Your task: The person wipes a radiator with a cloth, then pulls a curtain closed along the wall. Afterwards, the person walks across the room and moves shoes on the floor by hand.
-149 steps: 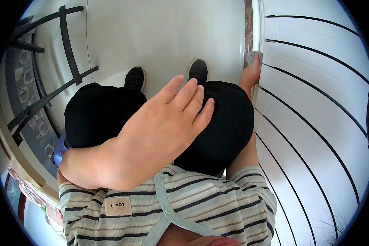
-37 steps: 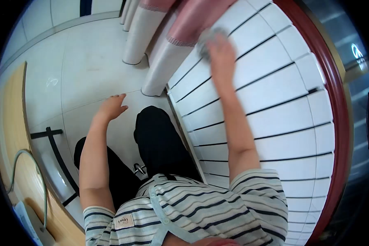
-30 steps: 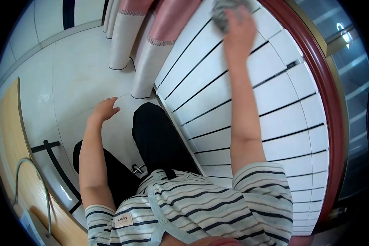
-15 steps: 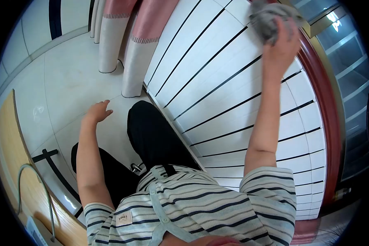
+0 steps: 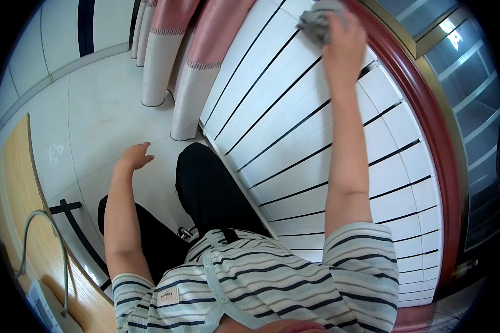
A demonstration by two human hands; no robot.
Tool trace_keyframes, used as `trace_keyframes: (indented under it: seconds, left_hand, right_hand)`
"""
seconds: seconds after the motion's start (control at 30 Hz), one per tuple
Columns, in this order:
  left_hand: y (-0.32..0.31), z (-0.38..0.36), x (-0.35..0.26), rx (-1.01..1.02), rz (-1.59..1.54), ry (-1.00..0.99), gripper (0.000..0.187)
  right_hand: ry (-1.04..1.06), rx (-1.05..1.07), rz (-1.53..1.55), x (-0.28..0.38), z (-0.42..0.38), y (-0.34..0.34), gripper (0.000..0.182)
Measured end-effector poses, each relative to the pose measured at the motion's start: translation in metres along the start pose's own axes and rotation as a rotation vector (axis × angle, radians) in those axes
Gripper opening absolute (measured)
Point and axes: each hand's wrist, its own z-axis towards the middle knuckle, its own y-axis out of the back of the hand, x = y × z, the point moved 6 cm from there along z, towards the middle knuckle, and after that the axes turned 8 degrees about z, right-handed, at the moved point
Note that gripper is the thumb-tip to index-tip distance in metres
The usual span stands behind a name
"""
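Note:
My right hand (image 5: 346, 49), on an outstretched arm, holds a bunched grey cloth (image 5: 318, 23) against the far upper end of a white slatted panel (image 5: 311, 105) with dark gaps between its slats. The fingers lie over the cloth and partly hide it. To the left, my left hand (image 5: 135, 156) hangs in the air above the tiled floor, touching nothing. Its fingers are partly stretched, with the thumb apart.
Pink and white curtains (image 5: 190, 89) hang beyond the panel. A dark red rail (image 5: 414, 100) edges its right side, with a glass window (image 5: 455, 72) past it. At lower left are a wooden tabletop (image 5: 25, 222), a grey cable (image 5: 66, 261) and a white device (image 5: 47, 308).
My right hand has moved left with the cloth, off the red rail's edge and over the panel's slats. My left hand has barely moved. The view has shifted slightly.

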Motion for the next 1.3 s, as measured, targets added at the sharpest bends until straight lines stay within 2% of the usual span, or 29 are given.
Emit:
trace_keyframes:
  seconds: [0.13,0.17,0.23,0.3,0.37,0.4,0.47,0.5,0.57,0.63,0.67,0.73,0.77,0.8,0.87,0.9,0.97,1.03,1.1,1.17,1.23,1.3]
  left_hand:
    - [0.005,-0.007,0.01,-0.014,-0.035,0.022,0.051]
    - [0.004,-0.007,0.009,-0.017,-0.023,0.017,0.051]
    - [-0.005,-0.002,0.011,-0.006,-0.009,0.014,0.051]
    - [-0.017,0.007,0.017,-0.08,-0.023,-0.058,0.053]
    - [-0.012,0.007,0.018,-0.049,0.001,-0.02,0.053]
    - [-0.012,0.007,0.017,-0.015,0.023,0.017,0.053]
    - [-0.009,0.007,0.007,-0.001,0.017,-0.002,0.053]
    - [-0.009,0.005,0.004,0.012,0.012,-0.017,0.053]
    - [-0.011,0.004,0.005,0.012,0.003,-0.025,0.053]
    - [-0.008,0.002,0.007,-0.01,-0.03,-0.021,0.053]
    - [-0.007,-0.001,0.01,-0.007,-0.006,0.001,0.052]
    - [-0.014,-0.005,0.018,0.01,0.013,0.036,0.052]
    - [-0.019,-0.001,0.022,-0.017,0.012,0.017,0.052]
    - [-0.02,0.004,0.022,-0.043,0.013,-0.008,0.052]
    - [-0.023,0.01,0.019,-0.037,0.031,-0.021,0.052]
    - [-0.026,0.011,0.02,-0.041,0.046,-0.022,0.052]
    - [-0.031,0.015,0.023,-0.07,0.035,-0.05,0.052]
    - [-0.03,0.014,0.021,-0.071,0.03,-0.052,0.052]
    - [-0.023,0.006,0.018,-0.039,0.02,-0.037,0.052]
    - [-0.014,-0.002,0.018,-0.042,0.027,-0.007,0.052]
    - [-0.011,-0.008,0.02,-0.028,0.006,0.011,0.052]
    - [-0.01,-0.01,0.021,-0.015,-0.012,0.034,0.052]
  right_hand:
    - [0.084,0.247,0.36,0.057,-0.064,-0.043,0.025]
    - [0.029,0.318,0.416,0.066,-0.07,-0.044,0.028]
    - [0.021,0.247,0.376,0.051,-0.059,-0.032,0.031]
    - [0.047,0.073,0.267,0.024,-0.027,-0.01,0.033]
    - [0.038,-0.102,0.055,-0.002,0.005,0.004,0.035]
    - [0.035,-0.096,0.05,-0.003,0.012,0.008,0.035]
    - [-0.182,0.097,0.14,-0.006,0.016,-0.003,0.028]
    - [-0.192,0.103,0.139,0.0,0.001,-0.014,0.028]
    - [-0.023,0.206,0.279,0.027,-0.046,-0.051,0.051]
    - [-0.006,0.28,0.439,0.053,-0.065,-0.056,0.042]
    - [-0.042,0.278,0.463,0.051,-0.063,-0.053,0.044]
    - [-0.08,0.129,0.377,0.034,-0.039,-0.032,0.046]
    - [-0.085,0.063,0.313,0.026,-0.019,-0.015,0.057]
    - [-0.052,-0.047,0.204,0.017,-0.001,0.004,0.058]
    - [-0.034,-0.11,-0.064,-0.008,0.017,0.003,0.054]
    - [-0.023,-0.119,-0.061,0.011,0.022,0.015,0.026]
    - [0.023,-0.041,0.004,0.013,0.016,-0.002,0.027]
    - [0.074,0.061,0.158,0.033,-0.046,-0.041,0.033]
    - [0.071,0.301,0.45,0.075,-0.123,-0.077,0.027]
    - [0.032,0.486,0.63,0.134,-0.193,-0.076,0.022]
    - [0.112,0.632,0.672,0.186,-0.274,-0.082,0.015]
    - [0.094,0.713,0.782,0.221,-0.345,-0.076,0.015]
